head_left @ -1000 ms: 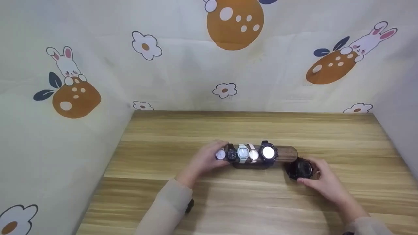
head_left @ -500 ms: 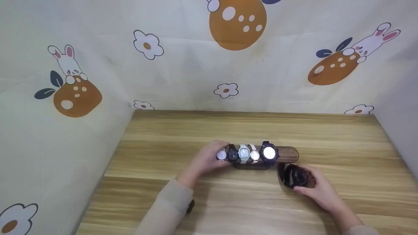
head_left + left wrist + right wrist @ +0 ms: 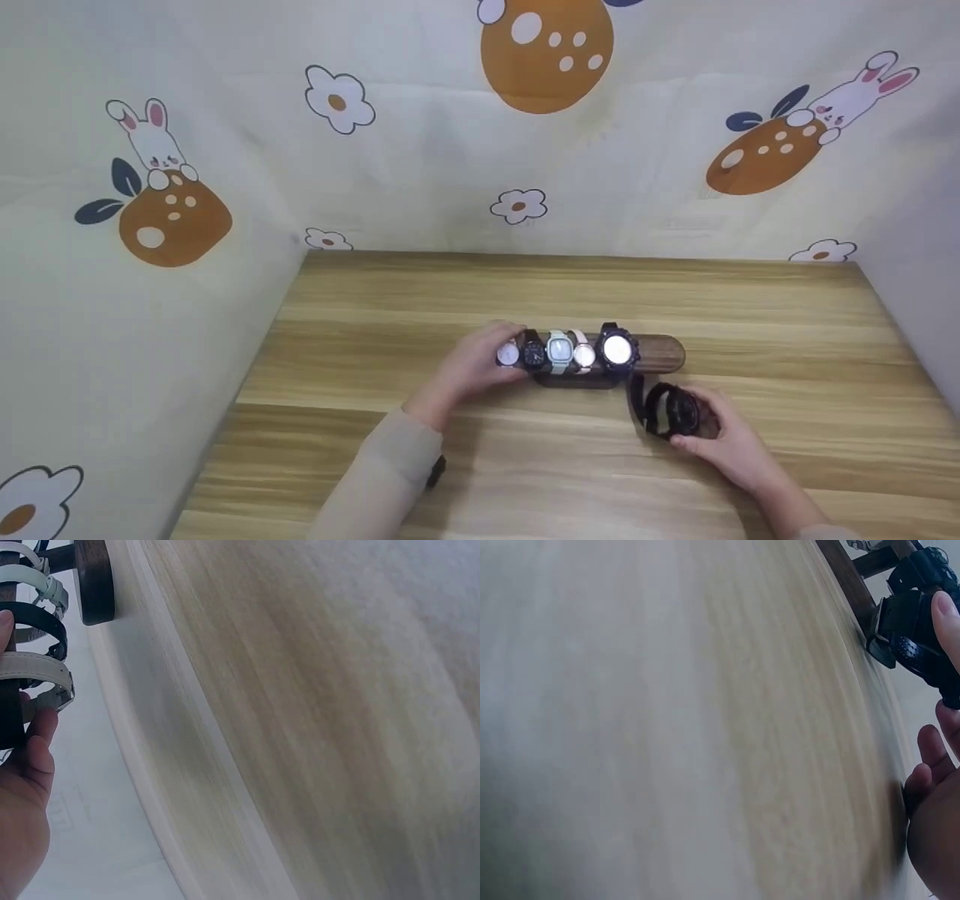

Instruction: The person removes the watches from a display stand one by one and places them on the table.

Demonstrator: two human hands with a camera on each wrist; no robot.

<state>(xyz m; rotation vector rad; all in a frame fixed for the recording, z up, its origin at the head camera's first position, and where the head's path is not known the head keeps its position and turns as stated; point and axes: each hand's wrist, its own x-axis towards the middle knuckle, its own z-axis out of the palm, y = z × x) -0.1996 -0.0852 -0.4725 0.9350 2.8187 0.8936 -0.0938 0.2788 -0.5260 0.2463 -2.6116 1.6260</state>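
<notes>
A dark wooden watch stand [image 3: 661,354] carries several watches in a row along its bar. My left hand [image 3: 476,365] grips the bar's left end, beside a white-faced watch [image 3: 508,354]; in the left wrist view its fingers are close to a pale strap [image 3: 37,666]. Between thumb and fingers, my right hand [image 3: 727,439] holds a black watch [image 3: 681,411] in front of the stand's right part. That watch's strap [image 3: 637,397] hangs loose toward the left. Nearest to it on the bar is a large dark watch [image 3: 617,350] with a bright face.
The stand's bar extends bare to the right of the large watch, and its base [image 3: 577,381] shows below the row. A small black object [image 3: 436,472] lies partly behind the left sleeve. Patterned cloth walls [image 3: 420,165] enclose the wooden table [image 3: 420,292] at back and sides.
My right hand has drawn the black watch away from the stand's right end, toward me and a little left, and its strap now shows spread. My left hand has stayed on the stand.
</notes>
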